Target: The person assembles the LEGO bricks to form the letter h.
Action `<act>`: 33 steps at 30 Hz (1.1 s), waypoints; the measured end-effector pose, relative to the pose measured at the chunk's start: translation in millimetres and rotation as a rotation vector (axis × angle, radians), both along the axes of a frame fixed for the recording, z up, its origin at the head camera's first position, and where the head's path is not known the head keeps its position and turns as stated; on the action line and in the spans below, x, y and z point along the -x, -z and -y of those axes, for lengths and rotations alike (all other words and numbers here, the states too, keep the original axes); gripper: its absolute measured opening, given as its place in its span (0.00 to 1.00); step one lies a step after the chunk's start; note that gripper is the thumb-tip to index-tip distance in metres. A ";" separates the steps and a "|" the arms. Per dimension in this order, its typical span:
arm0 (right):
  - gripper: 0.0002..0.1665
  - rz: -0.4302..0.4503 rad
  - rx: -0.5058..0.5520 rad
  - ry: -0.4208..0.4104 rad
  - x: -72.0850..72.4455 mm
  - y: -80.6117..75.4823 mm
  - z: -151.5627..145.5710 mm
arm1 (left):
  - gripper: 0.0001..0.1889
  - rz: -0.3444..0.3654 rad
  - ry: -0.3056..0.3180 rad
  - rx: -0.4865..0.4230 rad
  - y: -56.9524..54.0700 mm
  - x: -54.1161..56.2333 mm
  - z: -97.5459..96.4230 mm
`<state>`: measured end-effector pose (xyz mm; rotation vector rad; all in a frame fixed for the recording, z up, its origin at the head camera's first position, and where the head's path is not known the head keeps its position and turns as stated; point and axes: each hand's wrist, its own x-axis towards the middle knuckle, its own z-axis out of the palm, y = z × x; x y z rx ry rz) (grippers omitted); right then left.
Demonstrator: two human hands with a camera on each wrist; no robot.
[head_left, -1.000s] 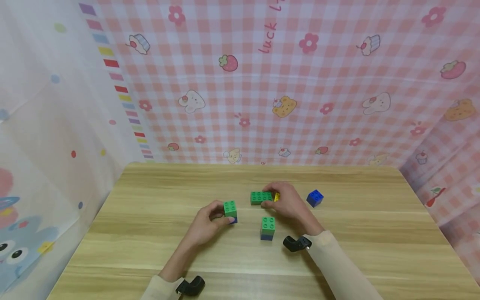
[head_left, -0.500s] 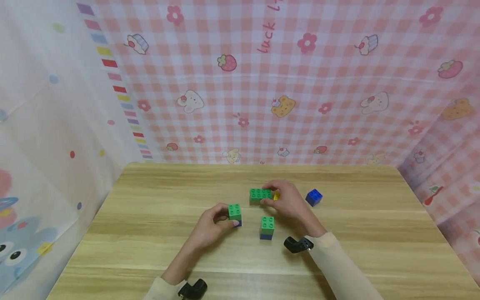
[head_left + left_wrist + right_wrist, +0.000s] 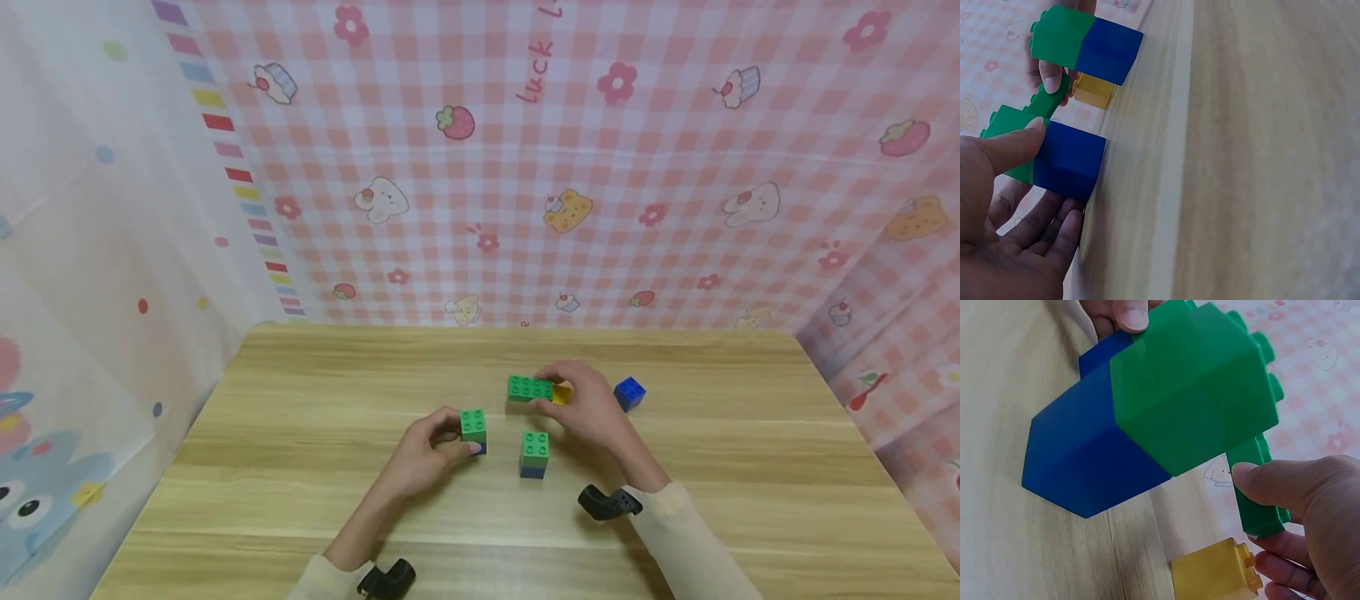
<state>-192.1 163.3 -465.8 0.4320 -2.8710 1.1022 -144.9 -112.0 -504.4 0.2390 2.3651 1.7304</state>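
Observation:
My left hand [image 3: 423, 450] grips a stack of a green brick [image 3: 473, 424] on a blue brick [image 3: 1071, 159], standing on the table. The thumb lies across its near side. A matching stack, green brick [image 3: 535, 450] over blue brick [image 3: 532, 472], stands just to the right. Behind it, my right hand [image 3: 588, 407] pinches the right end of a long green brick [image 3: 528, 388] between thumb and fingers. This brick is lifted off the table, seen in the right wrist view. Beneath that hand a yellow brick [image 3: 1213, 572] stands on the table, partly hidden in the head view.
A separate blue brick [image 3: 630, 394] lies to the right of my right hand. The wooden table [image 3: 300, 383] meets a pink checked cloth [image 3: 480, 183] at its back edge. Black wrist cameras [image 3: 609, 502] sit at both sleeves.
My left hand has slid its stack a little to the right, closer to the standing stack. The right hand has moved the long green brick slightly right, and more of the yellow brick shows.

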 end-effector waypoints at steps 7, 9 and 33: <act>0.21 -0.036 0.006 0.013 -8.7 -1.6 -2.3 | 0.15 -0.011 0.006 -0.004 -1.4 0.0 -0.7; 0.22 -0.044 0.011 0.015 -11.4 -2.5 -3.1 | 0.15 -0.011 0.008 -0.002 -1.6 -0.1 -1.3; 0.21 -0.044 0.232 -0.007 -38.9 -5.5 -3.7 | 0.15 -0.011 0.076 -0.019 3.9 -4.3 -8.1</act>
